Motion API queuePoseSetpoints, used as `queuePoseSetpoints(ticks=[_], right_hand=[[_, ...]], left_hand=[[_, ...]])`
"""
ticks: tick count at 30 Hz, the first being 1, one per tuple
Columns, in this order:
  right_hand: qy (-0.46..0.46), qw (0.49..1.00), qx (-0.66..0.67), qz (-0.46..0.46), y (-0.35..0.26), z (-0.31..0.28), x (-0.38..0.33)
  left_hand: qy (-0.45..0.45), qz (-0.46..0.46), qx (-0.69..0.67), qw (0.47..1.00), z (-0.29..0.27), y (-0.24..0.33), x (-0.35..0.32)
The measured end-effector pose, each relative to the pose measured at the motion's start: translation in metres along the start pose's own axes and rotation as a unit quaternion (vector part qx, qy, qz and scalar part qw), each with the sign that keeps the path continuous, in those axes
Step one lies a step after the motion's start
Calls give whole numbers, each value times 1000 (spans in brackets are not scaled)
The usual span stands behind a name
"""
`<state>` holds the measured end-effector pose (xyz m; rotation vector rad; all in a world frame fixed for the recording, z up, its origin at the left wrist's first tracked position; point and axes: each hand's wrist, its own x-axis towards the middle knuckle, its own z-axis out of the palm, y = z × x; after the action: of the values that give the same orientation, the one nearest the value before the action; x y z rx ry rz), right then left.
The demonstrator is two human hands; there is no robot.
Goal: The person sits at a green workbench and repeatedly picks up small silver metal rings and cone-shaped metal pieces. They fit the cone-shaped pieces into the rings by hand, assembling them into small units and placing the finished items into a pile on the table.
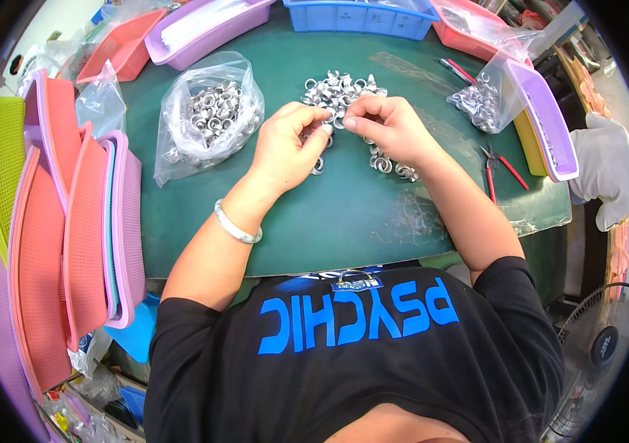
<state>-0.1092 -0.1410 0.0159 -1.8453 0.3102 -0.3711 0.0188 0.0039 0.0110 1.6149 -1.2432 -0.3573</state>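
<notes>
On the green tabletop [329,221] lies a heap of small silver metal rings [336,87]. My left hand [290,144] is closed in a pinch at the near side of the heap; what its fingertips hold is too small to make out. Facing it, my right hand [394,129] pinches thumb and forefinger together, with a silver ring at the fingertips. More loose rings [381,162] lie under and beside my right hand, and a few show below my left fingers. A clear plastic bag [214,111] full of similar rings stands open to the left.
Red-handled pliers [505,168] lie at the right, near a bag of metal pieces [480,103] and a purple tray [551,122]. A blue bin [362,18] and a lilac bin [203,33] line the far edge. Stacked plastic baskets [41,244] crowd the left; a fan [602,347] stands lower right.
</notes>
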Motion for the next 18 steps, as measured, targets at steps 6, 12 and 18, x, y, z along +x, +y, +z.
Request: queuePoseSetpoints(ticks=[6,12,18], right_hand=[[10,982,187,15,-8,8,-8],[1,962,269,40,-5,9,-10],[-22,968,247,34,2,8,-10]], left_hand=[[-30,-42,-188,981,8,-2,-6],[34,-8,-270,962,21,-8,-7],[4,-45,-274,961,15,-2,-9]])
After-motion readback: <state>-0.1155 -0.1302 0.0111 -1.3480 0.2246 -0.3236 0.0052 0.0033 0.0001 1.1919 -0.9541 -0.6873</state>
